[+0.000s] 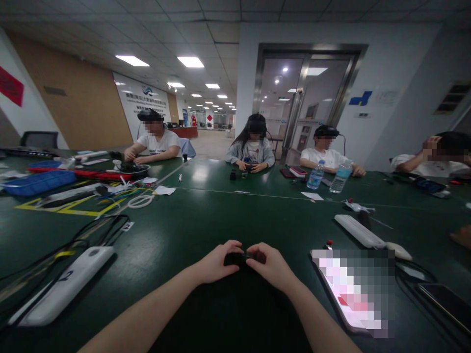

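Observation:
My left hand (222,263) curves its thumb and fingers round a small black object (234,259) just above the green table (206,215). Close beside it, my right hand (272,266) has thumb and fingers closed on a small, shiny, partly see-through piece (251,255). The fingertips of both hands nearly meet. Fingers and dim light hide much of both pieces, so their exact kind does not show.
At right lie a lit phone (340,294), a white power strip (358,231) and a dark phone (451,306). Another power strip (69,284) and cables are at left. Beyond stand water bottles (315,175), a blue tray (39,182) and several seated people wearing headsets.

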`<state>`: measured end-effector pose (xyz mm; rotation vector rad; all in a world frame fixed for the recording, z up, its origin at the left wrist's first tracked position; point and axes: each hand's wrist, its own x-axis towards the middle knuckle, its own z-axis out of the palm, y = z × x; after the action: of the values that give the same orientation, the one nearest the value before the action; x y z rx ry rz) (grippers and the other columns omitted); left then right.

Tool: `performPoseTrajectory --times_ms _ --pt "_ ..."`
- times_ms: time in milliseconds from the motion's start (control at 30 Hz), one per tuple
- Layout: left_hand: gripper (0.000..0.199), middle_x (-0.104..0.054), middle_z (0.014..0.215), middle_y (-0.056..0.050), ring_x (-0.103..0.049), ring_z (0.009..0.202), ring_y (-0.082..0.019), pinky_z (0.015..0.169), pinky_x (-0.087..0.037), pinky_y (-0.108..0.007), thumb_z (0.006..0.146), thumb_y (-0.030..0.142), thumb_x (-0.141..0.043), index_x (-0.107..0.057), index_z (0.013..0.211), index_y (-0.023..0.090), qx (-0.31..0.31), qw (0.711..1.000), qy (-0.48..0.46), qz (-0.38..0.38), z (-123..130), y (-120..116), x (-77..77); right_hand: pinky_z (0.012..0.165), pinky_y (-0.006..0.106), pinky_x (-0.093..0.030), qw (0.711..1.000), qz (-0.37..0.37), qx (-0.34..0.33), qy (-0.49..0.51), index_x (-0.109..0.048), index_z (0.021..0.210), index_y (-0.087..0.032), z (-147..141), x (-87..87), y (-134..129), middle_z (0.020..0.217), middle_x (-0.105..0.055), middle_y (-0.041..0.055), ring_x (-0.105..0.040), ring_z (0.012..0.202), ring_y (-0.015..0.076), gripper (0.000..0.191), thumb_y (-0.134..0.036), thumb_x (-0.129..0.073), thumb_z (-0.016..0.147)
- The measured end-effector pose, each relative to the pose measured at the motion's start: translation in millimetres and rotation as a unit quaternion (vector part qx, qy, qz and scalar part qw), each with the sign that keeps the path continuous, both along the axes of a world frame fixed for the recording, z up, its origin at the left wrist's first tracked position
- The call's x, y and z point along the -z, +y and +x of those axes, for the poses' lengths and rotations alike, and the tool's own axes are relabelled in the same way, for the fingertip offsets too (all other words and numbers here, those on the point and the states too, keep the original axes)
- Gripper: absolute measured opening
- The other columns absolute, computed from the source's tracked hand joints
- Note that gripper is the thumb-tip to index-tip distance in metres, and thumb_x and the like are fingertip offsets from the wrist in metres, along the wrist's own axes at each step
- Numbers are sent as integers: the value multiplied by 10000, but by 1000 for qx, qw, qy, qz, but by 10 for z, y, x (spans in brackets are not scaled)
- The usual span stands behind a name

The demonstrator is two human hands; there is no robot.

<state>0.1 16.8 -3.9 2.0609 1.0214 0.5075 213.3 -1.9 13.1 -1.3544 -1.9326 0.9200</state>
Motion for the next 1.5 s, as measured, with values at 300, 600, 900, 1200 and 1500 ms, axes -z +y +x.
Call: performPoseTrajectory --times_ms 300,600,900,1200,1500 --pt "380 -557 1179 -38 -505 1114 -201 946 -410 -377 781 265 -607 -505 1146 248 1 1000 -7 17 -8 -12 -10 681 292 -443 997 -24 -38 -60 -669 925 -252 -35 -27 -46 910 -604 13 -553 783 165 194 -296 -629 740" --pt "302 -550 1217 14 -473 1148 -208 1010 -349 -417 803 264 -584 -566 1103 298 18 997 37 58 5 -43 -84 693 299 -446 996 -16 -54 -66 -671 915 -261 -42 -39 -52 930 -594 16 -550 799 168 180 -290 -626 743" --pt "296 -564 1207 15 -484 1145 -201 1018 -331 -401 795 265 -600 -582 1088 294 21 996 35 75 3 -19 -43 708 297 -451 995 -13 -65 -69 -673 934 -259 -37 -49 -53 942 -588 21 -556 814 171 196 -271 -622 745" --pt "317 -533 1265 10 -457 1184 -207 1031 -307 -406 824 231 -557 -618 1114 342 67 990 50 117 -11 24 28 754 305 -445 995 -11 -54 -85 -694 885 -264 -62 -6 -35 944 -559 19 -552 855 174 176 -256 -660 712" --pt "374 -503 1297 18 -452 1175 -226 1003 -328 -411 860 260 -464 -575 1184 408 30 968 144 205 -296 153 -48 663 293 -414 998 -27 16 -61 -645 1017 -263 99 69 54 816 -558 3 -526 742 160 329 -375 -656 708"
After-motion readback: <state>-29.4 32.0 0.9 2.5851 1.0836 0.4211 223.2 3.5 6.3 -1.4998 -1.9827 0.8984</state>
